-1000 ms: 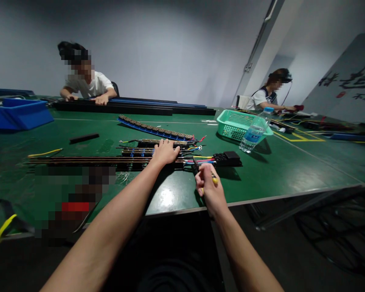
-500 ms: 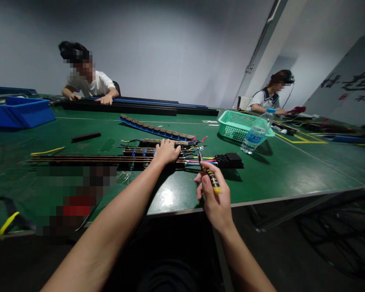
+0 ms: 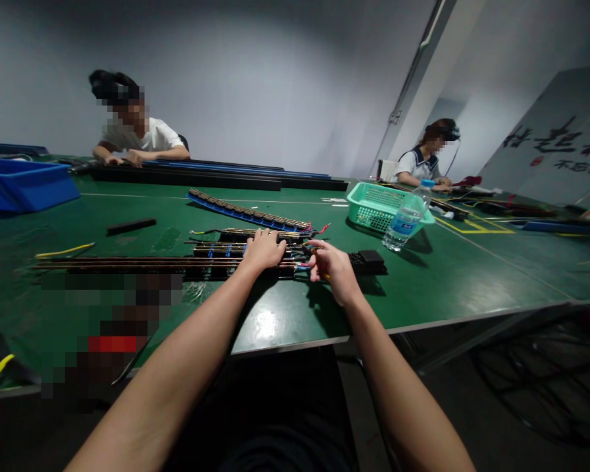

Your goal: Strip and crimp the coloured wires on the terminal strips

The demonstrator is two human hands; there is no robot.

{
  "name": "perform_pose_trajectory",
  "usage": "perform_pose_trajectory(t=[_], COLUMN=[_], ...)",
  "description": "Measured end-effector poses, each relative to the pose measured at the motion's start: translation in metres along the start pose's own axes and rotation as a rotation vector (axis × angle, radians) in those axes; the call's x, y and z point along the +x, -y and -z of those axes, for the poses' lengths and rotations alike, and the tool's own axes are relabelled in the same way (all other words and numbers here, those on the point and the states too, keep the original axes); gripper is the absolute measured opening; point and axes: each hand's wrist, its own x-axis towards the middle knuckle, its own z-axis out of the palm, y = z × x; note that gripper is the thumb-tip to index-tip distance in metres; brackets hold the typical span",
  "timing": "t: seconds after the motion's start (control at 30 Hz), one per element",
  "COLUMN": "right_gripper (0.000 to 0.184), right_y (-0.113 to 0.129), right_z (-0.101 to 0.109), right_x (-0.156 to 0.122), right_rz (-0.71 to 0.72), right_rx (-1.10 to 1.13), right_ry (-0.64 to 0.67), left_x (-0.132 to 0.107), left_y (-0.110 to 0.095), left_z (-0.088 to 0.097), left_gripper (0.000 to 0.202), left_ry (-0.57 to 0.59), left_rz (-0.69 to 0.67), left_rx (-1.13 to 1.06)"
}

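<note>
The left hand (image 3: 265,249) lies palm down on the rails (image 3: 142,263), near their right end. Its fingers are flat and spread, gripping nothing. The rails are long, dark, copper-lined strips lying side by side across the green bench (image 3: 472,275), with shorter pieces stacked just behind them.

The right hand (image 3: 332,265) is just off the rails' right end, where the coloured wires (image 3: 302,266) come out. It is curled shut around a small tool (image 3: 326,277), of which only a yellow bit shows under the palm. Its fingertips are at the wires, but I cannot tell whether they touch.

A black block (image 3: 371,260) sits just right of the rails' end, partly behind that hand. Farther right of the rails stand a water bottle (image 3: 403,223) and a green basket (image 3: 381,206), the two touching or nearly so. Behind the rails lies a blue-edged strip (image 3: 246,211), set at a slant. A short black bar (image 3: 130,226) and a yellow wire (image 3: 63,250) lie behind the rails' left part, and a blue bin (image 3: 24,187) is well beyond them.

Across the bench from the rails a person in white (image 3: 142,137) leans over long black bars. Another person (image 3: 425,160) sits far to the right.
</note>
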Motion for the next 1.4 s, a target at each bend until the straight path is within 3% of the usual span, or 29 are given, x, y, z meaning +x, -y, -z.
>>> perform_pose_trajectory(t=[0.13,0.23,0.3,0.4,0.5,0.57,0.7,0.8,0.9,1.07,1.23,1.4], right_gripper=[0.044,0.043,0.039,0.029,0.036,0.040,0.042,0.050,0.051,0.044,0.044,0.021], right_y=[-0.006,-0.009,-0.010,-0.007,0.005,0.019,0.045,0.049,0.037,0.007,-0.011,-0.015], right_z=[-0.015,-0.025,-0.028,-0.026,-0.019,-0.013,0.001,0.010,0.014,0.013,0.008,0.001], right_x=[-0.019,-0.026,-0.024,-0.015,-0.007,-0.002,0.018,0.045,0.067,0.082,0.080,0.071], right_rz=[0.276,0.358,0.350,0.239,0.111,0.137,0.217,0.086,-0.019,0.016,0.183,0.247], right_rx=[-0.587,-0.807,-0.756,-0.424,-0.013,0.148,0.257,0.306,0.319,0.255,-0.198,-0.429], right_ry=[0.088,0.161,0.126,-0.034,-0.158,-0.189,-0.223,-0.263,-0.325,-0.328,-0.201,-0.080], left_x=[0.001,0.002,0.002,0.002,0.001,0.001,0.002,0.003,0.002,0.002,0.001,0.001], left_y=[0.000,0.000,0.000,0.000,0.000,0.000,0.002,0.002,0.002,0.001,0.001,0.001], left_z=[0.001,0.001,0.001,0.001,0.002,0.002,0.000,0.000,0.000,0.001,0.001,0.000], left_gripper=[0.050,0.049,0.049,0.050,0.052,0.053,0.053,0.052,0.052,0.053,0.053,0.054], left_ry=[0.009,0.015,0.023,0.029,0.024,0.021,0.015,0.020,0.023,0.007,0.009,0.024], left_rz=[0.016,0.030,0.040,0.040,0.027,0.021,0.013,0.015,0.016,-0.006,-0.004,0.008], left_rx=[-0.007,-0.012,-0.015,-0.014,-0.011,-0.013,-0.018,-0.014,-0.009,-0.009,-0.009,-0.006])
